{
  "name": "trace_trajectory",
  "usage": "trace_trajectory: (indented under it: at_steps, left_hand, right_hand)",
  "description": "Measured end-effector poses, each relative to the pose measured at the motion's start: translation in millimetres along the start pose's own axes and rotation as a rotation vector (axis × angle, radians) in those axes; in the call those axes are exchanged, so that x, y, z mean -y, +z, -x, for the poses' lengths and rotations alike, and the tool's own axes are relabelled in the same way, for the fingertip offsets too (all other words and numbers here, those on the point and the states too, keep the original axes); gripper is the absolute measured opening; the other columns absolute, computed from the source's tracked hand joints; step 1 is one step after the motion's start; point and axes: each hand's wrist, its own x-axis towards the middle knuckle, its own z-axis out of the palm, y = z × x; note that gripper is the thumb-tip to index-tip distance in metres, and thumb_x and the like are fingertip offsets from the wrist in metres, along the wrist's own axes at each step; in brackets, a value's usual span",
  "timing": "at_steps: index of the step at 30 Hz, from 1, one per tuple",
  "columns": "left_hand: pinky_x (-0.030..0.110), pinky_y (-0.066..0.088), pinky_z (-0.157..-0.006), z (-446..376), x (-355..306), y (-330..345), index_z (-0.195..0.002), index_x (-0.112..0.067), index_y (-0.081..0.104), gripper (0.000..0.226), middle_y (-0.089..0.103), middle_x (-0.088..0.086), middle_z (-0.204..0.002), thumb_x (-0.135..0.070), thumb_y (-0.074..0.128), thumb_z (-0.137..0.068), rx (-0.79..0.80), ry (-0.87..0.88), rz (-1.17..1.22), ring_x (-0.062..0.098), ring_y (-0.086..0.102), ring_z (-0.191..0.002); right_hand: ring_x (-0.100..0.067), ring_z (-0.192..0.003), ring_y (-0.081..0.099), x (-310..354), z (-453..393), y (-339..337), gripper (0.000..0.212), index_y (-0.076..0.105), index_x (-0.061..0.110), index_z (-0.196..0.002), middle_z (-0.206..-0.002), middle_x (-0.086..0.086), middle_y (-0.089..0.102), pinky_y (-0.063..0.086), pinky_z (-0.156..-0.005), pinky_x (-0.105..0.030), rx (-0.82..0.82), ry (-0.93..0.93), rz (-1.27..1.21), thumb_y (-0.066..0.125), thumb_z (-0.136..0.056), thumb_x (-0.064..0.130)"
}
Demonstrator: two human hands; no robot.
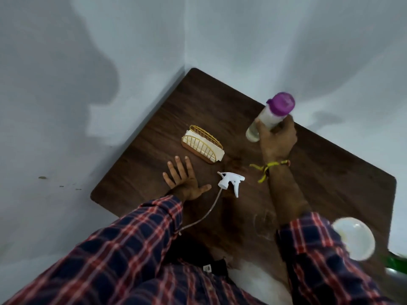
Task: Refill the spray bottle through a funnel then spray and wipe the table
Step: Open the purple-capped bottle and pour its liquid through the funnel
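My right hand (278, 137) grips a clear bottle with a purple cap (270, 115), tilted and lifted off the table near the far edge. A white spray head (231, 181) with its long dip tube lies on the dark wooden table (330, 172), detached from any bottle. My left hand (184, 179) rests flat on the table, fingers spread, just left of the spray head. A white funnel (354, 237) stands at the right front. A faint clear bottle (265, 223) seems to stand beside my right forearm, but blur hides its outline.
A gold wire holder with white napkins (202, 143) sits beyond my left hand. Grey walls meet at the table's far corner. Something green (396, 261) shows at the right edge. White cloth (262, 282) lies near the front edge, under my right sleeve.
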Motion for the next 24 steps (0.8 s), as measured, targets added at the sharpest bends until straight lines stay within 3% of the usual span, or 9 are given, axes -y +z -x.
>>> trace_trajectory:
  at_steps: [4, 7, 10, 12, 15, 18, 20, 24]
  left_hand:
    - [0.064, -0.010, -0.113, 13, 2, -3, -0.149, -0.016, -0.027, 0.126, -0.034, 0.017, -0.155, -0.073, 0.058, -0.076, -0.076, 0.023, -0.022, 0.042, -0.028, -0.142]
    - [0.061, -0.004, -0.117, 39, -8, -8, -0.156, -0.015, 0.001, 0.096, -0.004, 0.013, -0.163, -0.055, 0.056, -0.089, -0.194, 0.068, 0.162, 0.034, -0.007, -0.150]
    - [0.036, 0.023, -0.118, 88, -27, -11, -0.149, -0.023, 0.035, 0.069, 0.035, -0.003, -0.155, -0.040, 0.065, -0.090, -0.266, 0.484, 0.639, 0.019, 0.028, -0.146]
    - [0.025, 0.035, -0.111, 129, -41, -16, -0.146, -0.033, 0.041, 0.071, 0.044, -0.016, -0.148, -0.030, 0.076, -0.084, -0.111, 0.761, 0.814, 0.004, 0.040, -0.138]
    - [0.022, 0.036, -0.110, 168, -63, -15, -0.147, -0.035, 0.038, 0.085, 0.044, -0.018, -0.148, -0.028, 0.084, -0.075, 0.021, 1.005, 0.630, -0.003, 0.039, -0.136]
    - [0.029, 0.043, -0.108, 181, -81, -1, -0.142, -0.023, 0.049, 0.072, 0.052, -0.012, -0.142, -0.025, 0.081, -0.078, -0.016, 1.156, 0.456, 0.000, 0.046, -0.131]
    - [0.034, 0.047, -0.104, 186, -87, 12, -0.135, -0.022, 0.056, 0.059, 0.058, -0.010, -0.135, -0.024, 0.078, -0.081, -0.053, 1.174, 0.415, 0.003, 0.052, -0.126]
    - [0.028, 0.047, -0.102, 193, -93, 37, -0.132, -0.020, 0.057, 0.054, 0.060, -0.010, -0.131, -0.028, 0.076, -0.082, -0.204, 1.174, 0.370, -0.002, 0.052, -0.122]
  right_hand:
    - [-0.010, -0.089, 0.065, -7, 70, -54, 0.051, 0.065, 0.006, -0.115, -0.104, -0.001, 0.071, 0.050, -0.078, -0.009, 0.015, 0.028, -0.026, 0.086, -0.070, 0.017]
    - [-0.007, -0.092, 0.068, -23, 115, -83, 0.053, 0.064, 0.015, -0.117, -0.105, 0.004, 0.072, 0.057, -0.084, -0.026, 0.058, 0.038, -0.015, 0.087, -0.069, 0.022]
    - [-0.001, -0.096, 0.068, -39, 148, -108, 0.053, 0.063, 0.026, -0.118, -0.106, 0.010, 0.072, 0.057, -0.086, -0.032, 0.103, 0.071, -0.033, 0.085, -0.070, 0.027]
    - [-0.001, -0.102, 0.066, -49, 163, -122, 0.049, 0.061, 0.031, -0.118, -0.111, 0.014, 0.069, 0.056, -0.088, -0.036, 0.180, 0.071, -0.027, 0.083, -0.074, 0.034]
    - [-0.006, -0.105, 0.065, -61, 178, -142, 0.048, 0.059, 0.026, -0.122, -0.114, 0.012, 0.068, 0.054, -0.087, -0.041, 0.287, -0.004, -0.024, 0.079, -0.080, 0.040]
    - [-0.008, -0.103, 0.066, -71, 187, -156, 0.043, 0.056, 0.020, -0.125, -0.114, 0.011, 0.067, 0.054, -0.084, -0.042, 0.331, -0.053, -0.010, 0.074, -0.086, 0.026]
    - [-0.009, -0.102, 0.066, -81, 190, -162, 0.041, 0.054, 0.019, -0.126, -0.113, 0.010, 0.066, 0.054, -0.083, -0.042, 0.345, -0.061, 0.019, 0.072, -0.089, 0.022]
    - [-0.005, -0.098, 0.064, -93, 196, -174, 0.037, 0.053, 0.020, -0.125, -0.112, 0.008, 0.065, 0.055, -0.083, -0.037, 0.339, -0.060, 0.070, 0.068, -0.091, 0.020]
